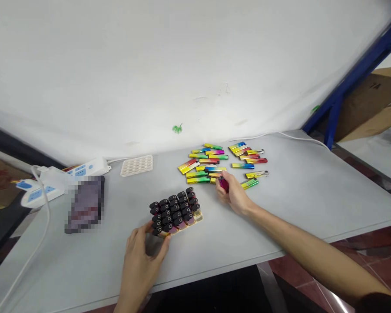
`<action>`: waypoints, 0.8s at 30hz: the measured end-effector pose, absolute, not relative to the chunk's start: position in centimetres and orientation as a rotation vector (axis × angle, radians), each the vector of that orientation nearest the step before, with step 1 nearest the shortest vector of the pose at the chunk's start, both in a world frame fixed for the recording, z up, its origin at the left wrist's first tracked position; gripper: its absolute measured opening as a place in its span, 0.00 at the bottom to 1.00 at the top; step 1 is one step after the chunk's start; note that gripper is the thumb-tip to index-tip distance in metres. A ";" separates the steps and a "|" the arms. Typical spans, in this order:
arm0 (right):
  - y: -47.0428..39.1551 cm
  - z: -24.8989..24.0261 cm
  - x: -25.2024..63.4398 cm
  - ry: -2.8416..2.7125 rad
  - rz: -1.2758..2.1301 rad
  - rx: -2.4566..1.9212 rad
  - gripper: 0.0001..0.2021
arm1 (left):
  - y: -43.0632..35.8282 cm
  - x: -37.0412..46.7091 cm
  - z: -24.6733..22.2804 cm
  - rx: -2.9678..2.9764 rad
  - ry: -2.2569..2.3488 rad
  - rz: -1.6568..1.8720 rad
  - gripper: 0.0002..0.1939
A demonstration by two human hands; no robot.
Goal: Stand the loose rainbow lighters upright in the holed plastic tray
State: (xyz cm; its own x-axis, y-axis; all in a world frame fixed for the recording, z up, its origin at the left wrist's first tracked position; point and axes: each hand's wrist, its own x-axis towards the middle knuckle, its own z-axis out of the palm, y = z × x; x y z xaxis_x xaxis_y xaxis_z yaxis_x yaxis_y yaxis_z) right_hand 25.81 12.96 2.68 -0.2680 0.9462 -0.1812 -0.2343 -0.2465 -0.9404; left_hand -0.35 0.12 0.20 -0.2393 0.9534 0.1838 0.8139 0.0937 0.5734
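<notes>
Rows of black-topped lighters (172, 211) stand upright in a cream tray (199, 217) near the table's front middle. One slot shows bare at the tray's right front corner. My left hand (143, 254) rests at the tray's front left corner, thumb and fingers gripping its edge. To the right of the tray, my right hand (233, 193) is closed around a dark-topped, magenta lighter (223, 184). Just beyond it lie several loose, shiny lighters (211, 163) in yellow, green, red and blue, some of them overlapping.
A cream tray with bare holes (137, 165) lies near the wall. Power strips (84, 169) with white cables and a pixelated dark item (86, 204) are at the left. A blue metal frame (334, 117) and cardboard boxes (368, 104) stand at the right.
</notes>
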 end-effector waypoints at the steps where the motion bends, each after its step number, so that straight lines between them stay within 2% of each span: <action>1: 13.0 2.6 25.8 -1.061 1.663 -1.036 0.29 | 0.1 -0.3 0.2 1.771 2.138 0.857 0.25; 11: 12.8 2.6 26.0 -1.340 1.521 -1.035 0.28 | 0.2 -0.3 0.2 1.782 2.139 0.836 0.25; 17: 12.6 4.0 26.5 -1.781 1.404 -0.931 0.15 | 0.0 -0.4 0.2 1.775 2.135 0.838 0.25; 24: 12.3 4.5 26.7 -1.691 1.752 -0.740 0.12 | 0.2 -0.4 0.1 1.812 2.128 0.844 0.24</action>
